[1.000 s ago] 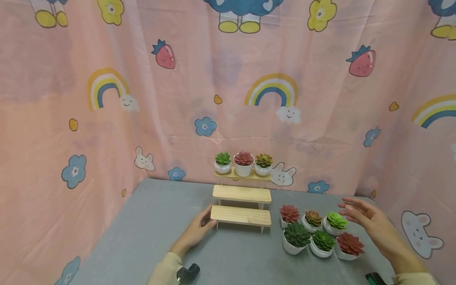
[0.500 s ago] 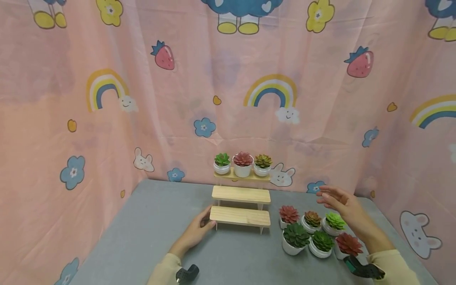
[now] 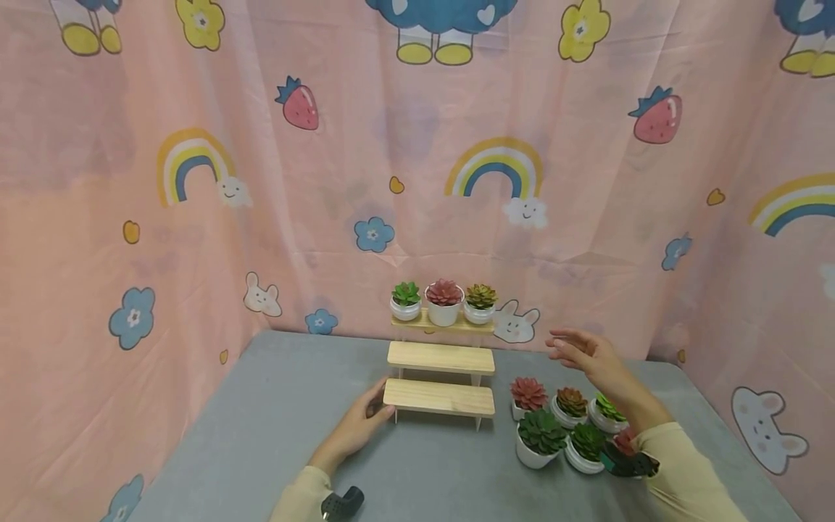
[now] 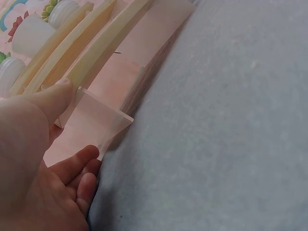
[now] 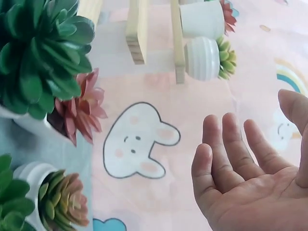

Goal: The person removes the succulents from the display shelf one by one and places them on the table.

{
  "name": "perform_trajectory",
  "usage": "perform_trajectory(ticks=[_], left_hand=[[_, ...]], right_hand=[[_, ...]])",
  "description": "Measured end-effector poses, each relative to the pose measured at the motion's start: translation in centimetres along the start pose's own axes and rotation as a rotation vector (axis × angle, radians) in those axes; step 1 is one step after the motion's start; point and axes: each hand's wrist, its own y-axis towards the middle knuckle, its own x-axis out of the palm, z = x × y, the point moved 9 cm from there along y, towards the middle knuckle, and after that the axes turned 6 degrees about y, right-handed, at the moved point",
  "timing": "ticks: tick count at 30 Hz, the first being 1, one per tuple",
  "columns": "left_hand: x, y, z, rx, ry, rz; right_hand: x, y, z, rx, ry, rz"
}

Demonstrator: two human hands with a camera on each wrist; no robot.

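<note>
My left hand [image 3: 357, 426] holds the left end of a three-tier wooden display stand [image 3: 440, 397], its thumb against the lowest board [image 4: 103, 50] and a clear side leg [image 4: 89, 120] by its fingers. My right hand [image 3: 596, 366] hovers with nothing in it, fingers loosely bent, above and behind a group of potted artificial succulents. Nearest to it are a red succulent [image 3: 528, 394], a brownish one [image 3: 571, 401] and a bright green one [image 3: 607, 408], partly hidden by the right arm. A dark green succulent [image 3: 541, 431] and a mid-green one [image 3: 587, 440] stand in front.
On the top tier sit a green succulent [image 3: 406, 293], a pinkish-red one [image 3: 444, 293] and a yellow-green one [image 3: 480, 296]. The two lower boards are bare. A pink printed curtain [image 3: 417, 181] hangs behind the grey table [image 3: 274, 391].
My right hand has moved left and away from me, passing over the potted succulents towards the stand. My left hand stays at the stand's end.
</note>
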Motion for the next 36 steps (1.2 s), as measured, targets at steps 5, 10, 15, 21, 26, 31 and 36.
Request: perform_trajectory(ticks=[5, 10, 15, 21, 26, 31, 36], left_hand=[[0.0, -0.2, 0.0, -0.008, -0.017, 0.001], [0.1, -0.2, -0.1, -0.007, -0.007, -0.003], [0.2, -0.1, -0.1, -0.005, 0.001, -0.004], [0.2, 0.0, -0.1, 0.008, 0.010, -0.001], [0.3, 0.1, 0.0, 0.008, 0.001, -0.002], [0.2, 0.1, 0.2, 0.014, -0.004, -0.007], [0.1, 0.1, 0.2, 0.018, 0.000, -0.008]], right_hand=[[1.1, 1.3, -0.1, 0.021, -0.006, -0.018], [2.2, 2.3, 0.2, 0.045, 0.014, -0.021], [3.4, 3.2, 0.0, 0.045, 0.013, -0.002], [4.7, 4.8, -0.6, 0.056, 0.003, 0.003], [5.2, 6.0, -1.2, 0.064, 0.016, 0.014], [5.4, 6.9, -1.5, 0.092, 0.033, 0.034], [5.5, 8.0, -1.6, 0.102, 0.034, 0.056]])
